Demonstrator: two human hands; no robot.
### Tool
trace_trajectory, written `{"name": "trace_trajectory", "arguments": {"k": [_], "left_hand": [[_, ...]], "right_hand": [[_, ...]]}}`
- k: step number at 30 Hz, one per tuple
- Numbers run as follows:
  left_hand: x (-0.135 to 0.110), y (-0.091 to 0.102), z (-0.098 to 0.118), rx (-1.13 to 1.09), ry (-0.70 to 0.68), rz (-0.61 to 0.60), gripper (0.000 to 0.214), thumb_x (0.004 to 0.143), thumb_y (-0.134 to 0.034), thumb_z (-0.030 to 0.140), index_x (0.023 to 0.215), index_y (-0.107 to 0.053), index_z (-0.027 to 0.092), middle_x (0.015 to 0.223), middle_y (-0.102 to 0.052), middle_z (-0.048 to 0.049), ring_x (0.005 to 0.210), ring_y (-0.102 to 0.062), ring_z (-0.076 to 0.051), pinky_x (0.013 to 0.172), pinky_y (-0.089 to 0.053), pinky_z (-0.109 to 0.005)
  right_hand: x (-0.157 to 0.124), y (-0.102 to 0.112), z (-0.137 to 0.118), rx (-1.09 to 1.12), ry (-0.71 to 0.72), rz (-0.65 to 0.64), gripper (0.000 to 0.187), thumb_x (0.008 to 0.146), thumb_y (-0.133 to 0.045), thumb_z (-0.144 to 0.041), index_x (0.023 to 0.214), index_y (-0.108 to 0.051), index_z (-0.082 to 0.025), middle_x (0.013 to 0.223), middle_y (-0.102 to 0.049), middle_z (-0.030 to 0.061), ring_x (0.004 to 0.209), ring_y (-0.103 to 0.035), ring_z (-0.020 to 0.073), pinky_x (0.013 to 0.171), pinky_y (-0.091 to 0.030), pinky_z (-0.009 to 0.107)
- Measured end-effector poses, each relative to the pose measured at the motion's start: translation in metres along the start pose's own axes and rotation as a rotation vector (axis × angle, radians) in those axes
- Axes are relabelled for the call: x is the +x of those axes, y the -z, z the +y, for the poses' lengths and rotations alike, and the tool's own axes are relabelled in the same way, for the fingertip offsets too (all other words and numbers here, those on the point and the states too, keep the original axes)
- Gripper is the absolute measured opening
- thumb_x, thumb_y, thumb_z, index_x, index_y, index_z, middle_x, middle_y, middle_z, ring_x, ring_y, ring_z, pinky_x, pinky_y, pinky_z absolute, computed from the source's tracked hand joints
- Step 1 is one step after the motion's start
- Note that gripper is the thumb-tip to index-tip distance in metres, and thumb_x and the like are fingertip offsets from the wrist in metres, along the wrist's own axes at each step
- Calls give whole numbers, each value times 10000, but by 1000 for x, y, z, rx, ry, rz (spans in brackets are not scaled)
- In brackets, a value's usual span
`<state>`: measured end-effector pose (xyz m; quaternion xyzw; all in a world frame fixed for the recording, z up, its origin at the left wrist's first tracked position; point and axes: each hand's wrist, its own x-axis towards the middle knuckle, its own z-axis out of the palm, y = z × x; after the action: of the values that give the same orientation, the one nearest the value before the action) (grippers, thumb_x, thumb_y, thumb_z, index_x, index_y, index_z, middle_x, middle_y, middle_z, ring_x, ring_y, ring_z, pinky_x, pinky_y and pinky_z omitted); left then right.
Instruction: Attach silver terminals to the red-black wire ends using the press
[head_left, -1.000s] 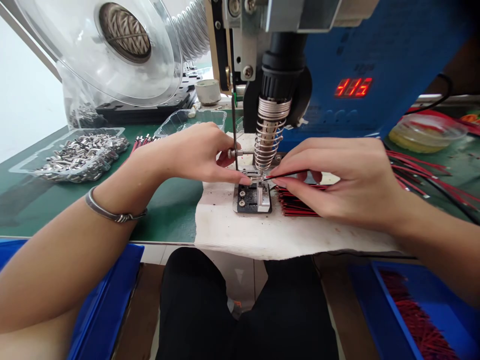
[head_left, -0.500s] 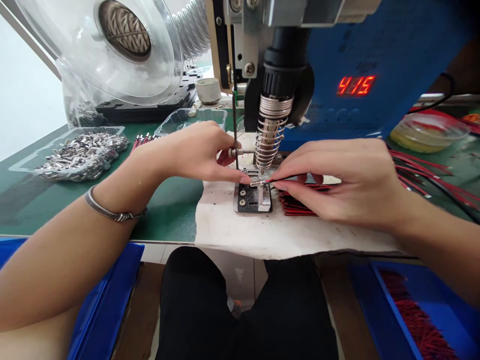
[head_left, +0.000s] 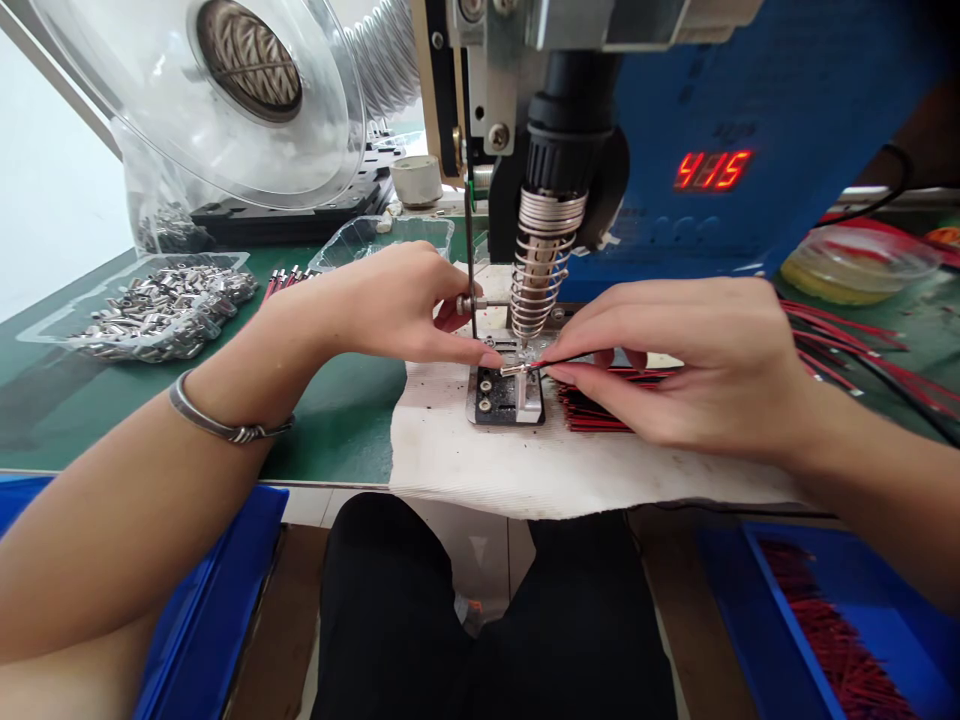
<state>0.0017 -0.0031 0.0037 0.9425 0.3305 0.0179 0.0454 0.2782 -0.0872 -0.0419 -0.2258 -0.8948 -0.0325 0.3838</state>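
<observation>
My left hand (head_left: 390, 305) rests at the left of a small metal fixture (head_left: 507, 396), its fingertips pinched against a little silver terminal (head_left: 513, 369) lying on top. My right hand (head_left: 682, 355) comes in from the right, thumb and forefinger closed on a thin red and black wire (head_left: 581, 356) whose end meets that terminal. Directly above hangs a coiled spring nozzle (head_left: 538, 275) of the blue machine (head_left: 780, 110). The fixture sits on a stained white cloth (head_left: 525, 465).
A clear tray of silver terminals (head_left: 161, 305) lies at the left on the green bench (head_left: 330, 420). A pile of red wires (head_left: 600, 410) lies under my right hand, more at the right (head_left: 855, 340). Blue bins (head_left: 847, 620) sit below. The display (head_left: 711, 171) reads 415.
My right hand has slid the wire slightly leftward, bringing its end into the terminal. My left hand has hardly moved.
</observation>
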Motion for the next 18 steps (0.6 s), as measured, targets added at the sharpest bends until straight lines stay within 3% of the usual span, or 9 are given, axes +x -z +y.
{"name": "trace_trajectory", "arguments": {"k": [3,9,18], "left_hand": [[-1,-1,1,1,-3,4,485,957,-774,627,731,-588,241,687,-611,-17,646,-487,-170,687,-339,-373],[-2,-4,4,-18,37,45,447,962,-873,483,715,-616,214,669,-571,24,642,-437,-131,687,-312,-333],[-1,-7,-2,-35,22,61,391,946,-900,509,774,-723,206,690,-612,15,637,-439,-139,685,-304,-337]], "right_hand": [[-1,-1,1,-6,7,5,146,1095,-765,-139,1084,-829,-270,1008,-906,-13,842,-842,166,750,-655,311],[-1,-1,4,-29,42,15,142,1083,-779,-124,1091,-817,-261,1007,-907,-16,837,-842,159,738,-658,294],[0,-1,2,-23,34,20,142,1079,-782,-117,1075,-813,-256,997,-904,-12,824,-840,157,718,-646,292]]}}
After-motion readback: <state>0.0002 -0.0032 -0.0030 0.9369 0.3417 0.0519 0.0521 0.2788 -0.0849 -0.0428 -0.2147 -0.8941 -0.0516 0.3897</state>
